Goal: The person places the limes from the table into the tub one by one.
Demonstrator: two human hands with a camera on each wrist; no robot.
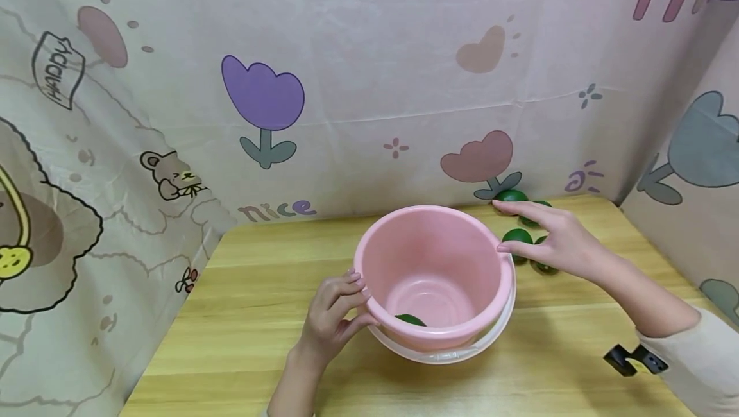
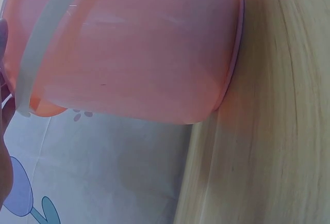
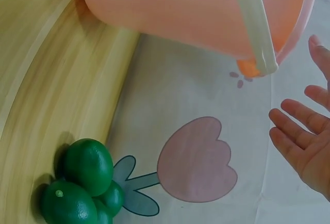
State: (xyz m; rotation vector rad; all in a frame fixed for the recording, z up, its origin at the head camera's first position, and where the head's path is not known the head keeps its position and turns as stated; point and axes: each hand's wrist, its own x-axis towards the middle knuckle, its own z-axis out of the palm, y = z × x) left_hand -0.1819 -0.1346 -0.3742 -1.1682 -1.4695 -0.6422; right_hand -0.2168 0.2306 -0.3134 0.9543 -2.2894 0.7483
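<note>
A pink bucket (image 1: 432,276) with a white handle (image 1: 462,355) lowered along its front stands on the wooden table. My left hand (image 1: 335,314) grips its left rim, fingers over the edge and thumb at the near side. Only part of that hand shows in the left wrist view, beside the bucket (image 2: 144,48). One green lime (image 1: 411,319) is inside, partly hidden by the near rim. My right hand (image 1: 557,240) has its fingers spread, the thumb tip right at the right rim. In the right wrist view its fingers (image 3: 296,131) are extended and hold nothing.
Several limes (image 1: 518,237) lie in a cluster right of the bucket, near the back edge, partly behind my right hand. The wooden table (image 1: 254,314) meets a printed cloth (image 1: 358,83) at the back. More cloth hangs at both sides.
</note>
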